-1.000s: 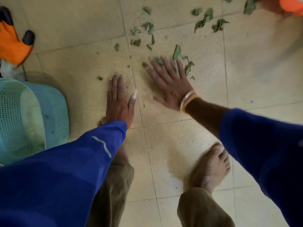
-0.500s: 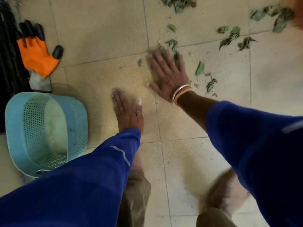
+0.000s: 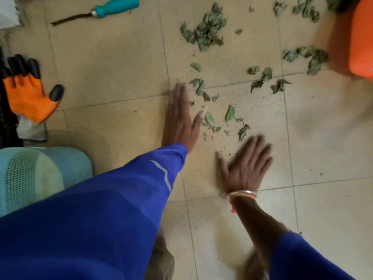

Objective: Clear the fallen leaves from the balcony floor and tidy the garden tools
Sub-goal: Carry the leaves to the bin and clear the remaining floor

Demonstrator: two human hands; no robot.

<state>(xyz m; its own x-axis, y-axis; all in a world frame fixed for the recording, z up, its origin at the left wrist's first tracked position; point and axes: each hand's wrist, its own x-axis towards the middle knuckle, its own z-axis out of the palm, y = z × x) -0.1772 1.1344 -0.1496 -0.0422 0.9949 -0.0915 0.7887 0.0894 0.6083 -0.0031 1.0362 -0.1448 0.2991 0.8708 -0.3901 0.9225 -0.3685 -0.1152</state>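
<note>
Nearest, a teal mesh basket (image 3: pixel 50 164) is cut off by the left edge. The right hand (image 3: pixel 245 164), motion-blurred, lies flat on the floor (image 3: pixel 121 63), grip released, fingers spread. The left hand (image 3: pixel 179 118) rests beside small leaves (image 3: pixel 210 120), fingers straight, grip released too. Beyond lie an orange glove (image 3: pixel 28 98), a larger leaf pile (image 3: pixel 203 31), a teal-handled tool (image 3: pixel 117 7), and a blurred orange object (image 3: pixel 361 37), cropped at right.

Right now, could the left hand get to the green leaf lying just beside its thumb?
Probably yes. The left hand lies flat on the floor, its thumb tip almost touching that leaf, with nothing between them.
</note>
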